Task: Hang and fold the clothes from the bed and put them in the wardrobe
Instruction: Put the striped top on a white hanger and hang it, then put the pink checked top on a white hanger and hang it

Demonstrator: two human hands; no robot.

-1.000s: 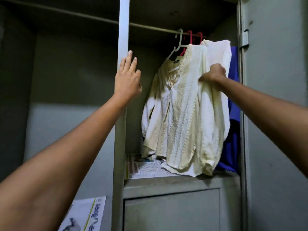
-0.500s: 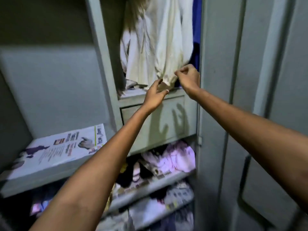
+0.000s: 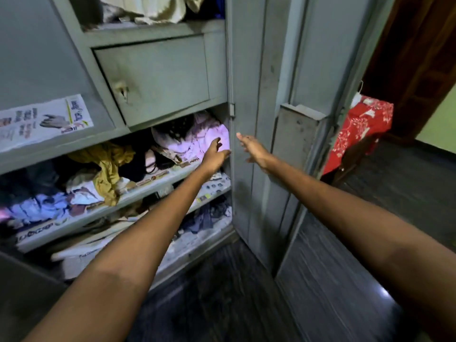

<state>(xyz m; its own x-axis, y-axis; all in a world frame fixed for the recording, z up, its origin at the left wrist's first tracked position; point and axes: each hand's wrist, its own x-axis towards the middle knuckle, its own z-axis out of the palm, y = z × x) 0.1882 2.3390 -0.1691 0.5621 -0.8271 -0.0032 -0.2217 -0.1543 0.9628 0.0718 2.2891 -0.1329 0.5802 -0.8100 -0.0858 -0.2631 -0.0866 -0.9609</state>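
The grey metal wardrobe stands open before me. The hem of the cream shirt hangs at the top edge, resting on the ledge above the locker drawer. Both my arms reach forward at mid height. My left hand is in front of the pink clothes on the upper shelf, fingers relaxed and holding nothing. My right hand is open with fingers spread, close to the wardrobe's right edge and the open door, also holding nothing.
Shelves below hold crumpled clothes, a mustard garment and darker ones, on newspaper lining. A newspaper sheet lies in the left compartment. A red patterned cloth hangs behind the door at right. Dark floor lies underfoot.
My view dropped from the hanging rail to the lower shelves. Both hands let go of the cream shirt's hem and came down, now open in front of the shelf.
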